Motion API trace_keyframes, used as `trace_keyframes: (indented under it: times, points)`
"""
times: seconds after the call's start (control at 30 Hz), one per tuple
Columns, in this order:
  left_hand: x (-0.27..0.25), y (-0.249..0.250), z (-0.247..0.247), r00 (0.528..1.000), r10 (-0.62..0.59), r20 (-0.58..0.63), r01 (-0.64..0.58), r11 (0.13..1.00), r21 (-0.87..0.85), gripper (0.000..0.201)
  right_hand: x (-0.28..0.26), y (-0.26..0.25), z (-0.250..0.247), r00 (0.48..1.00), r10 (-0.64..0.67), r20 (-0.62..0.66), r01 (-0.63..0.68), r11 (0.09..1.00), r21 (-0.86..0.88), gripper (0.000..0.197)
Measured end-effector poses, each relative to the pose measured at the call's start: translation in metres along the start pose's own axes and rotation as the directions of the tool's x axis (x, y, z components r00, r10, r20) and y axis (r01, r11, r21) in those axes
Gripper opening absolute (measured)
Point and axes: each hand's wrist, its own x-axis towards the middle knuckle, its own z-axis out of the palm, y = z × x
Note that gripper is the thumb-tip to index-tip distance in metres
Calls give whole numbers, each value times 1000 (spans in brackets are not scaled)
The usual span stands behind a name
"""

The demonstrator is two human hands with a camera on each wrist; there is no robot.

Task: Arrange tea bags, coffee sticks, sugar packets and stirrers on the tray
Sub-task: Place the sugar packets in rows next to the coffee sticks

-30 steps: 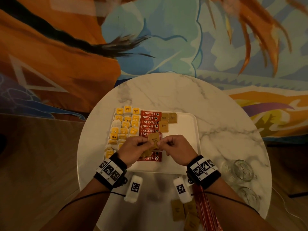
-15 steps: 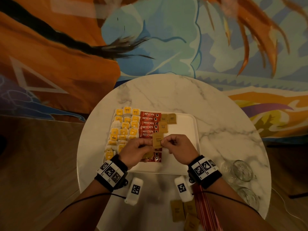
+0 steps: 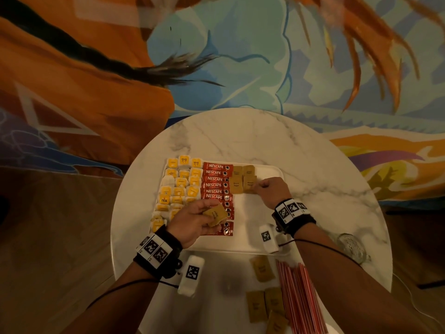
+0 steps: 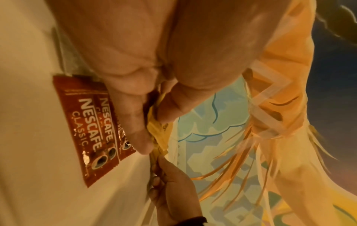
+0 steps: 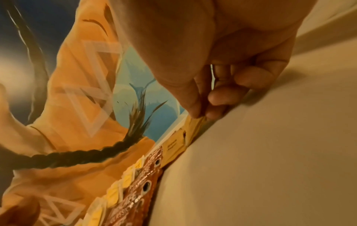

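Note:
A white tray (image 3: 262, 213) on the round marble table holds yellow tea bags (image 3: 179, 186) at its left, red Nescafe coffee sticks (image 3: 216, 184) in a middle column, and brown sugar packets (image 3: 243, 179) to their right. My left hand (image 3: 209, 216) hovers over the lower coffee sticks and pinches a few brown sugar packets (image 3: 216, 214) (image 4: 154, 122). My right hand (image 3: 258, 188) pinches the edge of one brown sugar packet (image 3: 250, 185) (image 5: 195, 123) lying on the tray beside the others. Red stirrers (image 3: 298, 297) lie on the table near me.
More brown sugar packets (image 3: 262, 268) lie loose on the table between the tray and me, left of the stirrers. Glass cups (image 3: 351, 244) stand at the table's right edge. A painted wall rises behind the table.
My hands have parted. The right hand carried one sugar packet up and right to the sugar group on the tray. The left hand stayed low with the other packets.

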Motion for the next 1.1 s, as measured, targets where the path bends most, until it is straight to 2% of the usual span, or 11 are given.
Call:
trace_keyframes:
  times: [0.37,0.47,0.57,0.67,0.77,0.9,1.03,1.1]
  points:
    - [-3,-3,-3,999,7,-35,-6,1000,25,37,0,-7,3,1000,0,-16,-2,995,-104,22]
    - [-2,-3,-4,999,26,-39,-25,999,42,34,-7,-12,2,999,-35,-41,33,998,-45,9]
    - [-2,-2,-4,997,54,-60,-50,997,63,31,-23,-21,5,984,-161,71,157,986,54,9]
    - [-1,-1,-2,994,75,-83,-68,994,83,29,-44,-29,9,942,-277,188,236,948,215,12]
    - [1,-3,-2,992,95,-80,-83,987,135,28,-66,-35,12,904,-342,256,251,910,330,15]
    - [1,-5,-1,989,127,-69,-112,975,192,22,-78,-32,20,884,-378,276,248,878,409,4]
    - [3,-6,-2,976,181,-123,-147,958,246,24,-82,-23,26,888,-365,279,219,870,442,31]
    - [5,-6,-3,971,196,-137,-158,955,250,27,-86,-22,27,882,-377,284,224,864,451,32]
